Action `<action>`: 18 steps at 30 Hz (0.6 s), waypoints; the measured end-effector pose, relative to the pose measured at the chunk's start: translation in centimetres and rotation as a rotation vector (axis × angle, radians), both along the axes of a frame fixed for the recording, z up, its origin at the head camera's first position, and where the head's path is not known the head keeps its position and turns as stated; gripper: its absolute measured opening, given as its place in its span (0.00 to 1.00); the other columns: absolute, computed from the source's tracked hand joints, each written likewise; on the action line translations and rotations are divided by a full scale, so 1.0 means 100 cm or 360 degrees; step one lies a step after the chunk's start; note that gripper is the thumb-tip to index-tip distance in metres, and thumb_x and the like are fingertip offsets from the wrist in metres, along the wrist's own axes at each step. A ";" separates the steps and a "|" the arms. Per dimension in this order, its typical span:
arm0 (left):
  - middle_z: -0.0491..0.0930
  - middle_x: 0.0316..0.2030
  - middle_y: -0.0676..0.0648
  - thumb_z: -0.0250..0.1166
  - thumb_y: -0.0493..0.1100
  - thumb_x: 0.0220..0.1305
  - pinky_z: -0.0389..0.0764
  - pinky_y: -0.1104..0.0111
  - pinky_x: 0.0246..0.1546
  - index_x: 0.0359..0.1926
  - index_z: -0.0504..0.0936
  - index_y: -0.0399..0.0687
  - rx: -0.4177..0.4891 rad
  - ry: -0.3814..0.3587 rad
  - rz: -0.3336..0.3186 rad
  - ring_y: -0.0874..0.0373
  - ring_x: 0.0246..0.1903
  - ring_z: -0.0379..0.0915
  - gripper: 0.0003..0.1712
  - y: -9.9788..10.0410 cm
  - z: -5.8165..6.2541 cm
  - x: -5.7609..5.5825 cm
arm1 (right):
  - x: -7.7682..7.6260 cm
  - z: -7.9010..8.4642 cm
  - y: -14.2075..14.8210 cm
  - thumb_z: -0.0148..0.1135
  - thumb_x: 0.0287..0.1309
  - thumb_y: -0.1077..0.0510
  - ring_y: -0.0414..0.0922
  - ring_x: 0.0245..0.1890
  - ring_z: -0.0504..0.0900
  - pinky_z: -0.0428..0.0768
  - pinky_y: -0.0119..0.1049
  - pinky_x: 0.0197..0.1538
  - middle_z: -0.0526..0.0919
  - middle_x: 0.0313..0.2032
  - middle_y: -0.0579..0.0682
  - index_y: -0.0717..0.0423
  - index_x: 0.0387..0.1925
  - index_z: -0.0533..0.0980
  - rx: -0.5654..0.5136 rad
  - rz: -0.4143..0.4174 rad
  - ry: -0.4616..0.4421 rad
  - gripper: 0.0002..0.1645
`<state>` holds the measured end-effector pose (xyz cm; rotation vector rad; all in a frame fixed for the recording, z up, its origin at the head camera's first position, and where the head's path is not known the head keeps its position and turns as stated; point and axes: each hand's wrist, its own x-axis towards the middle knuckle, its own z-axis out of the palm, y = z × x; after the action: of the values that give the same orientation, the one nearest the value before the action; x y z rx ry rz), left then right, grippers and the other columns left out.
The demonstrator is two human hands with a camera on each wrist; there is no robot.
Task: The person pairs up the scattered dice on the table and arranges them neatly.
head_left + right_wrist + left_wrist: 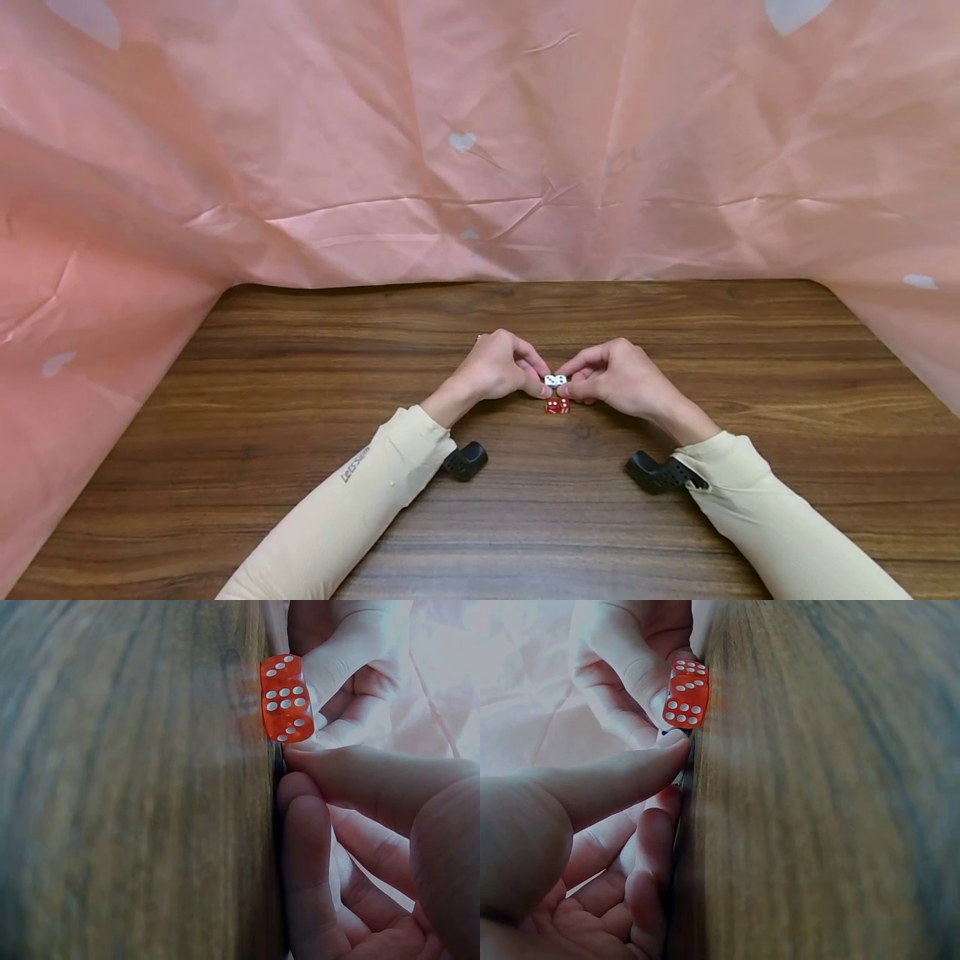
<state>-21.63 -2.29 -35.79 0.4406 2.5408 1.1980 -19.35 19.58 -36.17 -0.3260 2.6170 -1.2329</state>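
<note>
Two white dice (555,381) with dark pips stand side by side on the table, between the fingertips of both hands. My left hand (497,367) pinches the left white die between thumb and finger. From the other side, my right hand (628,380) pinches the right one the same way. Just in front of them, nearer my body, two red see-through dice (557,406) with white pips sit together. Both wrist views show the red dice (686,697) close by the thumbs, with the white dice mostly hidden behind the fingers.
A brown wood-grain table (300,350) lies under both hands. Pink cloth (465,192) with pale hearts hangs along its back and sides. Black wrist-worn pieces (467,461) stick out from both cream sleeves (352,500) toward the middle.
</note>
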 end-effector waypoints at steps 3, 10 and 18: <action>0.91 0.27 0.57 0.86 0.44 0.48 0.74 0.74 0.43 0.31 0.93 0.56 -0.0008 -0.0005 0.0004 0.71 0.34 0.79 0.09 -0.001 0.001 0.001 | -0.001 0.000 0.000 0.80 0.56 0.53 0.36 0.30 0.83 0.80 0.30 0.34 0.91 0.28 0.43 0.52 0.43 0.91 0.0011 0.0011 0.0006 0.13; 0.91 0.28 0.57 0.86 0.44 0.48 0.74 0.74 0.43 0.32 0.94 0.57 -0.0006 -0.0003 0.0007 0.71 0.34 0.79 0.10 -0.002 0.002 0.001 | -0.002 0.000 0.000 0.80 0.56 0.54 0.35 0.30 0.83 0.80 0.30 0.34 0.91 0.28 0.43 0.53 0.44 0.91 0.0000 0.0006 -0.0010 0.14; 0.91 0.27 0.57 0.86 0.44 0.48 0.73 0.74 0.43 0.32 0.94 0.57 0.0004 0.0001 0.0012 0.71 0.33 0.78 0.10 -0.002 0.001 0.002 | -0.001 0.001 -0.001 0.80 0.56 0.52 0.36 0.31 0.84 0.80 0.30 0.35 0.91 0.29 0.43 0.52 0.44 0.91 0.0005 -0.0005 -0.0019 0.15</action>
<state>-21.47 -2.47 -35.71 0.4327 2.5439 1.2043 -19.47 19.49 -36.11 -0.3130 2.6103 -1.2278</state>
